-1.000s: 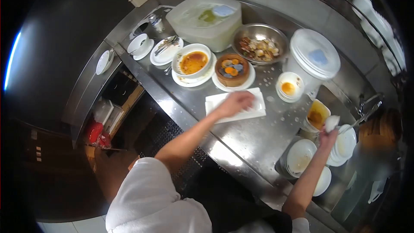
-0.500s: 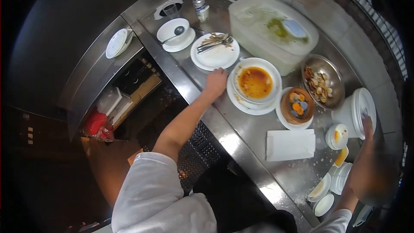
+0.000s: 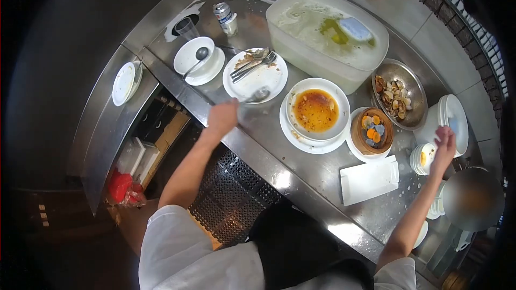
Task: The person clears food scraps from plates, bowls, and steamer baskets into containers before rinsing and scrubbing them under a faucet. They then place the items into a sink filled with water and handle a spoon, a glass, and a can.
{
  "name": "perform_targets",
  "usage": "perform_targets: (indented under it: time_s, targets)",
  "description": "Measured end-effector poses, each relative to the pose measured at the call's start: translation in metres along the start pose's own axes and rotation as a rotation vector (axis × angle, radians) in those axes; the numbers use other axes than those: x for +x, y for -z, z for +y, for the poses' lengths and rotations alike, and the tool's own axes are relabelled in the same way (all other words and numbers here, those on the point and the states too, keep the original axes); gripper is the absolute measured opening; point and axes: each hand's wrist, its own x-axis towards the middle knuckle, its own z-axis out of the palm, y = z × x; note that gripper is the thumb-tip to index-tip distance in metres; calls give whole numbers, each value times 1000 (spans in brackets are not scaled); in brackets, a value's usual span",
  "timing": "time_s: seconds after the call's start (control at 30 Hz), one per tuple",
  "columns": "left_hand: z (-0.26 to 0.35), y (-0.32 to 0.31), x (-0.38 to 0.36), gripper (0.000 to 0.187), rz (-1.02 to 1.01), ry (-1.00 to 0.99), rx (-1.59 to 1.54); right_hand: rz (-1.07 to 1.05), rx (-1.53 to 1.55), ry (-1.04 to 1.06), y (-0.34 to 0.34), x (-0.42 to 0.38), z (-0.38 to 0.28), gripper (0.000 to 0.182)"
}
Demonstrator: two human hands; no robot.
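Note:
My left hand (image 3: 221, 118) is closed round the handle of a metal spoon (image 3: 259, 95), whose bowl lies over the near edge of a white plate (image 3: 271, 83) with forks, spoons and food scraps. To the right sits a white bowl (image 3: 339, 104) of orange, oily liquid on a larger plate. My right hand (image 3: 444, 147) is raised beside the white tub (image 3: 457, 123), above the stacked small dishes (image 3: 421, 159), with its fingers bent and apart, holding nothing visible.
A large tub (image 3: 285, 35) of cloudy water stands at the back, beside a metal bowl of shells (image 3: 421, 88). A bamboo steamer (image 3: 388, 129), a white box (image 3: 370, 180), a bowl with a ladle (image 3: 188, 56) and a can (image 3: 221, 13) are on the steel counter.
My left hand has moved left from beside the soup bowl, with the spoon now visible in it. My right hand has drawn back slightly from the tub's lid. The view has shifted.

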Motion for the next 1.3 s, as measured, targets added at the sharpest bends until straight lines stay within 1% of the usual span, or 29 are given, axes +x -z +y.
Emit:
perform_targets:
  time_s: [0.07, 0.1, 0.13, 0.17, 0.27, 0.3, 0.4, 0.5, 0.6, 0.7, 0.8, 0.93, 0.97, 1.03, 1.07, 1.13, 1.2, 1.23, 1.3]
  targets:
    - [-20, 2, 29, 16, 219, -38, -47, -37, 4, -94, -24, -36, 6, 26]
    - [-28, -2, 47, 16, 327, -51, -75, -104, 10, -120, -35, -53, 11, 26]
    - [-34, -11, 70, 16, 425, -131, -124, -170, 18, -142, -46, -68, 15, 25]
    - [-40, -22, 96, 15, 529, -214, -176, -181, 37, -162, -57, -81, 16, 25]
    - [-37, -49, 150, 18, 569, -298, -113, -194, 71, -210, -78, -110, 9, 24]
    - [-33, -50, 159, 30, 380, -242, -88, -186, 68, -221, -80, -117, 3, 24]
    - [-4, -38, 158, 36, 392, -79, 12, -187, 51, -256, -78, -129, -5, 23]
    - [-5, -60, 178, 40, 406, -24, -13, -207, 43, -280, -79, -138, -9, 23]
    - [-16, -55, 176, 42, 357, -116, -1, -269, 80, -343, -95, -150, -14, 22]
    - [-19, -36, 169, 36, 309, -58, 10, -374, 115, -436, -119, -168, -12, 21]
    - [-26, -22, 176, 31, 451, -76, -44, -459, 161, -461, -143, -179, -15, 19]
    - [-52, -38, 220, 28, 662, -288, -38, -501, 147, -500, -159, -187, -14, 19]
    - [-57, -45, 230, 27, 640, -309, -55, -498, 141, -501, -161, -189, -13, 19]
    - [-65, -47, 235, 25, 526, -255, -24, -476, 146, -542, -166, -193, -13, 20]
    - [-62, -49, 239, 24, 467, -236, -9, -499, 129, -535, -168, -193, -11, 22]
    - [-57, -44, 235, 22, 453, -229, 70, -490, 148, -570, -181, -194, -12, 29]
    - [-58, -41, 236, 21, 464, -214, 140, -547, 147, -627, -201, -190, -22, 33]
    - [-56, -39, 234, 19, 431, -203, 193, -580, 146, -653, -210, -187, -27, 35]
    - [-54, -38, 230, 18, 463, -235, 203, -578, 322, -795, -227, -185, -17, 36]
